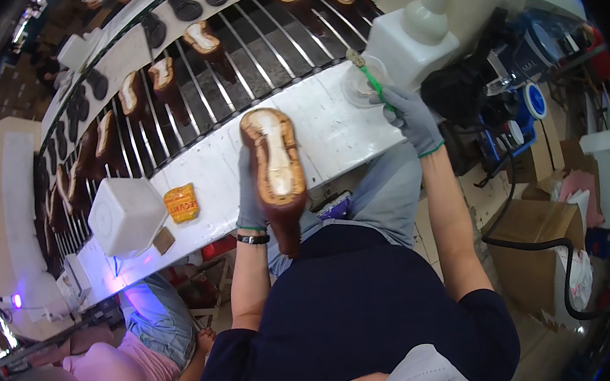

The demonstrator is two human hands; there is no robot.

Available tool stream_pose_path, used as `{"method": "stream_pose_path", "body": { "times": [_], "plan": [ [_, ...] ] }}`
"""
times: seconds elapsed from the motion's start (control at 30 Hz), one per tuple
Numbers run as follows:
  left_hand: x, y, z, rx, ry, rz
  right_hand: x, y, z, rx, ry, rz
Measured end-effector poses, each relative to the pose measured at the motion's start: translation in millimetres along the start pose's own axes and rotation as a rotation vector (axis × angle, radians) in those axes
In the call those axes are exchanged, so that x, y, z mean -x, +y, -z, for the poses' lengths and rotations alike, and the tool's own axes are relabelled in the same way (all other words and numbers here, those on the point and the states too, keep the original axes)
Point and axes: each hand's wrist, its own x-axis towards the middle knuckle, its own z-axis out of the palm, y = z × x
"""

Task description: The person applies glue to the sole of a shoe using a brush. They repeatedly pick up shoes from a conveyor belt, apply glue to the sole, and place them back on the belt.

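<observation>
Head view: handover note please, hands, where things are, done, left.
Left hand: gloved, grips a brown shoe sole up over the white bench edge. The sole's middle looks pale and glossy; whether that is a coating I cannot tell.
Right hand: gloved, holds a green-handled brush with its tip in a small clear cup beside a white bottle.
More upturned shoes sit on the roller conveyor behind.
Done: brush at the cup.
Left: brush has not reached the held sole.

Left hand (pixel 250 196) mostly hidden behind the shoe (pixel 274 171); brush (pixel 369 75) tip too small to make out.
</observation>
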Motion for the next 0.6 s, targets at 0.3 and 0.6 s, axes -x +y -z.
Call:
{"method": "stream_pose_path", "body": {
  "times": [0.3,0.6],
  "plan": [
    [-13.8,-54.9,-35.4,-1.582,0.154,-0.432,38.7,-100.2,-98.1,0.579,-0.148,0.319],
    [-7.5,-79.5,-58.0,-1.762,0.026,-0.484,59.1,-96.6,-102.3,0.873,-0.364,0.574]
  ]
}}
